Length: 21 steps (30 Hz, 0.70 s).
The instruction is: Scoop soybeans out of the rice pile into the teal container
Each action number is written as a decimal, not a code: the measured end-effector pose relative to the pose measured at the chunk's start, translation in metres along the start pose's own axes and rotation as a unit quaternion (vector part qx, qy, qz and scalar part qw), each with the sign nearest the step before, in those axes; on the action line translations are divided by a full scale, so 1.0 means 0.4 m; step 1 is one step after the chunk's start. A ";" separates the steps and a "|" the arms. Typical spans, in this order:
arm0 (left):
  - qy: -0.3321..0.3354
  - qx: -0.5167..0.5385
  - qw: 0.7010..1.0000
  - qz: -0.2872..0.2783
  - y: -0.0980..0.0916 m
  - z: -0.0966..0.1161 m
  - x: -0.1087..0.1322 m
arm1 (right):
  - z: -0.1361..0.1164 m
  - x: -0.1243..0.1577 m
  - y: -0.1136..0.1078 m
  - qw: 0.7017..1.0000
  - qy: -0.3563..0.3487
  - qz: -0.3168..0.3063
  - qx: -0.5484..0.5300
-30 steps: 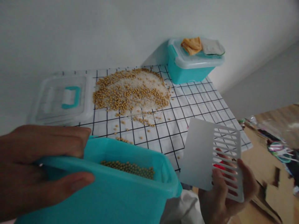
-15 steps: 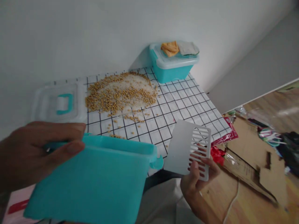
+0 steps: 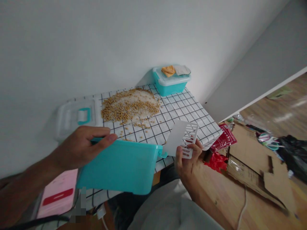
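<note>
My left hand (image 3: 88, 145) is closed on the rim of a turquoise bin (image 3: 117, 167), which is tilted on its side at the table's near edge. A white slotted plastic sheet (image 3: 176, 135) is pinched in my right hand (image 3: 189, 156), to the right of the bin. Beyond the bin, a pile of yellow beans mixed with white grains (image 3: 131, 103) lies on the checked cloth (image 3: 182, 105), with some beans scattered in front of it. The bin's inside is mostly hidden.
A lidded turquoise box (image 3: 170, 88) with orange and grey cloths stands at the back. A clear lid (image 3: 72, 115) with a turquoise handle lies left. Pink packaging (image 3: 59, 195) is near left; cardboard (image 3: 249, 150) and bags lie on the floor right.
The view has shifted, so the table appears smaller and lower. The bin and both hands appear farther away and closer together. Both hands keep their hold.
</note>
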<state>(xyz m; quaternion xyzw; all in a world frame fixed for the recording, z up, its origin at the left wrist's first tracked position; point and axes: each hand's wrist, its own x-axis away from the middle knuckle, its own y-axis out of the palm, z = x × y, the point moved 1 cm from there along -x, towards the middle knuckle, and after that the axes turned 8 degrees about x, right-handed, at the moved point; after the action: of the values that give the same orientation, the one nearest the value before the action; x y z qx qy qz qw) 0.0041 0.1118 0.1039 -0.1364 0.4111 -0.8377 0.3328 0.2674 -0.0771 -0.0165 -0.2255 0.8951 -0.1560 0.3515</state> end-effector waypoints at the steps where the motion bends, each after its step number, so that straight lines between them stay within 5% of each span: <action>1: 0.001 -0.003 1.000 -0.004 0.000 0.003 0.000 | -0.004 -0.008 0.006 1.000 -0.005 -0.010 0.002; 10: -0.016 0.019 1.000 -0.006 0.004 0.006 0.010 | 0.012 -0.099 0.023 0.993 0.040 -0.051 -0.098; 14: -0.022 0.028 0.999 -0.002 0.005 0.008 0.015 | 0.053 -0.171 -0.013 0.982 0.075 -0.083 -0.153; 18: -0.026 0.030 0.999 0.000 0.006 0.014 0.019 | 0.100 -0.235 -0.071 0.954 0.126 -0.213 -0.167; 21: -0.030 0.021 0.999 0.007 0.006 0.013 0.026 | 0.121 -0.209 -0.127 0.963 0.161 -0.192 -0.101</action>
<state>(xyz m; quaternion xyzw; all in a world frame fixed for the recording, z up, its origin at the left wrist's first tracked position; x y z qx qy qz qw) 0.0001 0.1008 0.1047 -0.1516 0.3842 -0.8394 0.3533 0.3704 -0.0832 0.0183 -0.3997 0.8908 -0.1633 0.1413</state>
